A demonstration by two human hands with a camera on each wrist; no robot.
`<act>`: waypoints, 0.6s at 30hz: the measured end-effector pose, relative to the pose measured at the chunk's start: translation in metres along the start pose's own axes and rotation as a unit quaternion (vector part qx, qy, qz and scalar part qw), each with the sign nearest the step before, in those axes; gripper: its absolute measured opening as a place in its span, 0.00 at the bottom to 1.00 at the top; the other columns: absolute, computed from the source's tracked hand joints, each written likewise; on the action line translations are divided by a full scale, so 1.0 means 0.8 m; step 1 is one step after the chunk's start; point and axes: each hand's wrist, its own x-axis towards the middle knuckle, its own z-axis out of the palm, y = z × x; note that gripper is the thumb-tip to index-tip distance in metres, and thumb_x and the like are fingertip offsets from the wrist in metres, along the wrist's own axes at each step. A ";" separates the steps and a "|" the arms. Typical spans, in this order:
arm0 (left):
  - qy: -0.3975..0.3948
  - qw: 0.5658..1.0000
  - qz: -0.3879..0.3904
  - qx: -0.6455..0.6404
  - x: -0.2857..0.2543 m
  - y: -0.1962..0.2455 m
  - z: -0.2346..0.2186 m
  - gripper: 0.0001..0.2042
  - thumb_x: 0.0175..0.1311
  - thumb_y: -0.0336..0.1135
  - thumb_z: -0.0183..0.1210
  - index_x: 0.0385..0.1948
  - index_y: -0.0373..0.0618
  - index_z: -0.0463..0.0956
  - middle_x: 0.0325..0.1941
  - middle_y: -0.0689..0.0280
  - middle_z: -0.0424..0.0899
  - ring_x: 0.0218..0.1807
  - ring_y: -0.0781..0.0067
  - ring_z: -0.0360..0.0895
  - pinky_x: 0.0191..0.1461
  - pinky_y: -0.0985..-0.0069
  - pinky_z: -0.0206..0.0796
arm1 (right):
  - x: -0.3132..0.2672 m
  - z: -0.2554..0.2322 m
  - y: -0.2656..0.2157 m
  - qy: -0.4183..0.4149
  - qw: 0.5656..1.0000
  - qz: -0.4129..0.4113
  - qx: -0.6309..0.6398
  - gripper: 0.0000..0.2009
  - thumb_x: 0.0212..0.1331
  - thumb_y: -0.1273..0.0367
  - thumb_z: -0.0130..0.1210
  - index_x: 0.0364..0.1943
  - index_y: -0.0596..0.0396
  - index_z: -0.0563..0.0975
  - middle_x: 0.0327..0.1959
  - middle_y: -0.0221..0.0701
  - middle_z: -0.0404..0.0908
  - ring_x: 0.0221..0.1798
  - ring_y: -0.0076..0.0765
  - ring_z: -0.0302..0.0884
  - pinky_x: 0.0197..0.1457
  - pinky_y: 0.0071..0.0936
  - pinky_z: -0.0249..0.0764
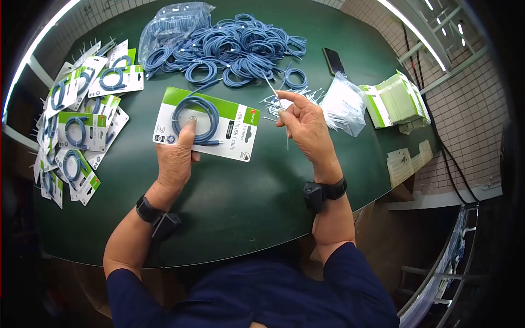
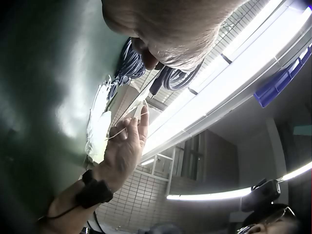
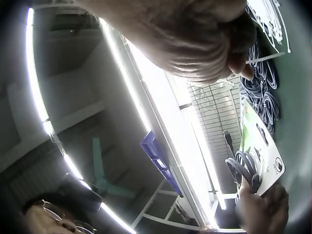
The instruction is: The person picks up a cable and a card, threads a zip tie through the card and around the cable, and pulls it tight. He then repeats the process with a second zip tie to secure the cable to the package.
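The left hand (image 1: 176, 156) presses a coiled cable (image 1: 195, 118) flat on its card (image 1: 236, 135) with straight fingers. Just right of the card, the right hand (image 1: 306, 124) pinches a white tie (image 1: 272, 88) at its fingertips.

Two hands: left hand (image 1: 176, 156) and right hand (image 1: 304, 123); two black wrist straps (image 1: 149, 210), one on each arm; one white-and-green backing card (image 1: 206, 123) on the green table (image 1: 240, 191), bearing one coiled blue cable (image 1: 196, 118); one thin white tie (image 1: 272, 89) pinched upright; one big heap of loose blue cables (image 1: 240, 52), too tangled to count; one clear bag of cables (image 1: 170, 24); roughly ten packed cards (image 1: 82, 128) fanned at the left, exact count unclear; one scatter of white ties (image 1: 295, 98), uncounted; one clear bag of ties (image 1: 343, 104); one stack of blank cards (image 1: 395, 99); one dark phone (image 1: 333, 60).
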 end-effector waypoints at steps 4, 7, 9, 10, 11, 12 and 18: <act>-0.005 1.000 -0.009 -0.012 -0.005 0.000 0.002 0.13 0.75 0.31 0.62 0.56 0.40 0.75 0.38 0.68 0.83 0.24 0.86 0.76 0.17 0.85 0.64 | -0.006 0.001 -0.008 -0.009 1.000 0.006 0.017 0.23 0.71 0.77 0.57 0.70 0.55 0.78 0.28 0.24 0.80 0.28 0.13 0.73 0.32 0.14 0.70; 0.004 1.000 -0.006 0.008 -0.005 0.006 0.006 0.12 0.75 0.31 0.62 0.55 0.40 0.75 0.36 0.69 0.82 0.23 0.86 0.75 0.16 0.85 0.64 | -0.004 0.004 -0.006 -0.012 1.000 -0.001 0.023 0.22 0.71 0.77 0.56 0.69 0.60 0.78 0.28 0.24 0.80 0.28 0.13 0.73 0.32 0.14 0.70; 0.006 1.000 -0.007 0.008 -0.004 0.006 0.005 0.12 0.75 0.31 0.62 0.55 0.40 0.75 0.36 0.69 0.82 0.23 0.86 0.75 0.16 0.85 0.64 | -0.004 0.006 -0.008 -0.007 1.000 0.003 0.022 0.22 0.71 0.77 0.56 0.69 0.61 0.77 0.28 0.24 0.80 0.27 0.13 0.72 0.32 0.14 0.70; 0.006 1.000 -0.007 0.007 -0.004 0.005 0.005 0.12 0.75 0.31 0.62 0.54 0.40 0.75 0.35 0.69 0.82 0.23 0.86 0.75 0.16 0.85 0.63 | -0.005 0.007 -0.011 -0.001 1.000 0.008 0.021 0.23 0.71 0.77 0.56 0.69 0.62 0.77 0.28 0.24 0.81 0.27 0.13 0.72 0.31 0.14 0.70; 0.006 1.000 -0.007 0.007 -0.004 0.005 0.005 0.12 0.75 0.31 0.62 0.54 0.40 0.75 0.35 0.69 0.82 0.22 0.86 0.74 0.16 0.85 0.63 | -0.005 0.007 -0.012 0.005 1.000 0.012 0.020 0.23 0.71 0.77 0.56 0.69 0.64 0.76 0.28 0.24 0.81 0.27 0.13 0.72 0.31 0.14 0.70; 0.007 1.000 -0.009 0.008 -0.005 0.005 0.006 0.12 0.75 0.31 0.62 0.54 0.40 0.75 0.35 0.69 0.82 0.22 0.86 0.74 0.16 0.85 0.63 | -0.006 0.007 -0.012 0.005 1.000 0.014 0.020 0.23 0.71 0.77 0.56 0.69 0.64 0.76 0.28 0.24 0.81 0.27 0.13 0.72 0.31 0.14 0.70; 0.000 1.000 -0.010 0.011 -0.004 0.002 0.005 0.11 0.74 0.31 0.63 0.52 0.40 0.76 0.35 0.69 0.82 0.21 0.86 0.74 0.16 0.84 0.63 | 0.001 0.004 -0.003 -0.069 0.991 0.081 0.077 0.27 0.67 0.74 0.62 0.70 0.67 0.73 0.29 0.26 0.83 0.26 0.14 0.72 0.30 0.14 0.70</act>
